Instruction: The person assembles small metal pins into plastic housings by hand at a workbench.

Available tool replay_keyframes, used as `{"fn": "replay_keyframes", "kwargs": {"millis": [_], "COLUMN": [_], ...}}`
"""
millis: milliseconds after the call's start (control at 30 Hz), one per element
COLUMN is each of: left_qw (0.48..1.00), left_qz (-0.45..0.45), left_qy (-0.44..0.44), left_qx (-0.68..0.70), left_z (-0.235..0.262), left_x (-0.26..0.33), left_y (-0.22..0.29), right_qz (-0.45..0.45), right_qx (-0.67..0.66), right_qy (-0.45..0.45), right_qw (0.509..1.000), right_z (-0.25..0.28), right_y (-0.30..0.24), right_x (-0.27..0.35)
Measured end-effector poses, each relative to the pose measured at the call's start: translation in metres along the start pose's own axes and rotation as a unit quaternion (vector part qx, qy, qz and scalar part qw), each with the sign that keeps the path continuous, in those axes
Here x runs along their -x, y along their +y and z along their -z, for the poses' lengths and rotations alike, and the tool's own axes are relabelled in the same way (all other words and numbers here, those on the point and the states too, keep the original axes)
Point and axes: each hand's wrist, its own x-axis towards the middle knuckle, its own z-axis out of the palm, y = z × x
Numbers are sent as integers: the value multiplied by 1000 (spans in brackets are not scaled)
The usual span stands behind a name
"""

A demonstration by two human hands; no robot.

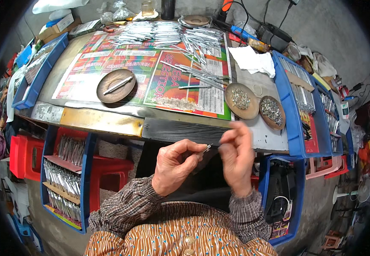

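Observation:
My left hand is closed around a thin silver metal tube, whose tip pokes out between thumb and forefinger. My right hand is pinched at that tip, slightly blurred; whatever small part it holds is too small to see. Both hands hover in front of the near edge of the workbench. On the bench to the right sit two round brown dishes of small metal bits. A third brown dish at the left holds one silver tube.
Loose silver tubes lie piled across colourful printed sheets at the back. Blue trays of tubes stand at the right, far left and lower left. A white cloth, red stools and cables are around.

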Motion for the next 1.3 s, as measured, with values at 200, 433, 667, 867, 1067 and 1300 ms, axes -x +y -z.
{"fn": "replay_keyframes", "kwargs": {"millis": [200, 433, 667, 867, 1067, 1300], "left_qw": [997, 994, 890, 760, 746, 758], "left_qz": [-25, 11, -222, -280, -286, -283], "left_qy": [-14, -18, -23, -37, -86, -102], "left_qx": [-75, -109, -398, -586, -595, -578], "left_z": [5, 10, 29, 59, 29, -2], "left_x": [-2, -5, -15, -21, -45, -61], "left_y": [0, 6, 20, 22, 4, -9], "right_qz": [-66, 86, 35, 10, 15, 25], "right_qx": [19, 86, 61, 12, 27, 75], "right_qy": [16, -9, 40, 67, 80, 81], "right_qw": [998, 993, 997, 998, 996, 994], "right_z": [4, -3, 14, 11, 8, 7], "right_y": [-1, 8, 30, 39, 40, 35], "right_x": [-6, -6, -7, -7, -8, -9]}}
